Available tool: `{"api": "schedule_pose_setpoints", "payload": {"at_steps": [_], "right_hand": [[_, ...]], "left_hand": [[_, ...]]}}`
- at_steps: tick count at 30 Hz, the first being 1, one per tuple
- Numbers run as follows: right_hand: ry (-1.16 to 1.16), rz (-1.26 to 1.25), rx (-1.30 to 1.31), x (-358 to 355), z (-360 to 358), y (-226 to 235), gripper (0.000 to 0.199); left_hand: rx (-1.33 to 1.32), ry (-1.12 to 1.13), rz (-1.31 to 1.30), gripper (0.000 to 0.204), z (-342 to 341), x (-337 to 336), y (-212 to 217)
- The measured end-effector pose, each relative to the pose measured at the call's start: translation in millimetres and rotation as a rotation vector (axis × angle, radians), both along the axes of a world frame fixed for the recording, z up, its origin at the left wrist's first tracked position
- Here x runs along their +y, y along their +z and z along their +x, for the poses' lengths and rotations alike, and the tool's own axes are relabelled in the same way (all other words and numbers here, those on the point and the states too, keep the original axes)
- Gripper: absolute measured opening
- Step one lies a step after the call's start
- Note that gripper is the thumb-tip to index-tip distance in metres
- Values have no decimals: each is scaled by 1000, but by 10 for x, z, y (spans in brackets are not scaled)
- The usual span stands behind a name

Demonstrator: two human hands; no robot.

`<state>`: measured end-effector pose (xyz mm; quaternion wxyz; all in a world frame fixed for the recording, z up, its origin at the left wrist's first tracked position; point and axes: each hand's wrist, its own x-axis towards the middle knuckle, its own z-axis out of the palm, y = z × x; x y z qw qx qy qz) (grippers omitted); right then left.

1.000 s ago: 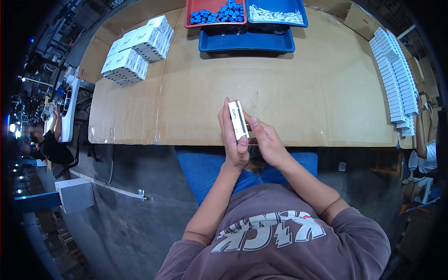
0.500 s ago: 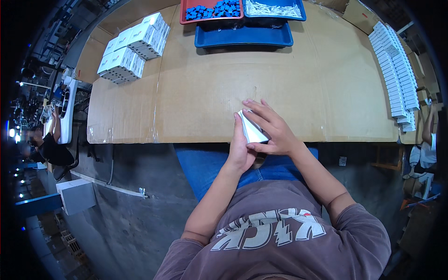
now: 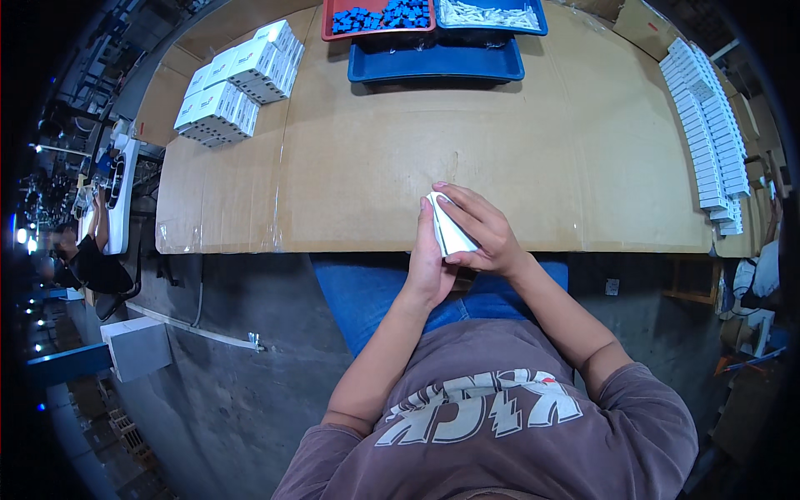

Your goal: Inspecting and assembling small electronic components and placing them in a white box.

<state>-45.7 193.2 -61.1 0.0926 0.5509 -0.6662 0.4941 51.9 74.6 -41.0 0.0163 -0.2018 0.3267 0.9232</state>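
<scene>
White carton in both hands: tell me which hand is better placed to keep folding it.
Probably the right hand: its fingers curl over the top of the white carton, while the left hand lies flat along its left side, bracing it.

A cardboard-covered table (image 3: 350,167) is carrying stacked white boxes (image 3: 237,79) at its far left, red (image 3: 377,18) and blue trays (image 3: 435,60) at the back, and a row of flat white packs (image 3: 704,137) along its right.
</scene>
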Motion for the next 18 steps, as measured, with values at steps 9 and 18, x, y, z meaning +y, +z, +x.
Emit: {"api": "schedule_pose_setpoints", "payload": {"at_steps": [9, 18], "right_hand": [[-51, -158, -844, -73, 150, 59, 63], [-17, 176, -335, 26, 132, 120, 51]], "left_hand": [[213, 109, -702, 66, -72, 76, -137], [3, 210, -326, 58, -51, -91, -174]]}}
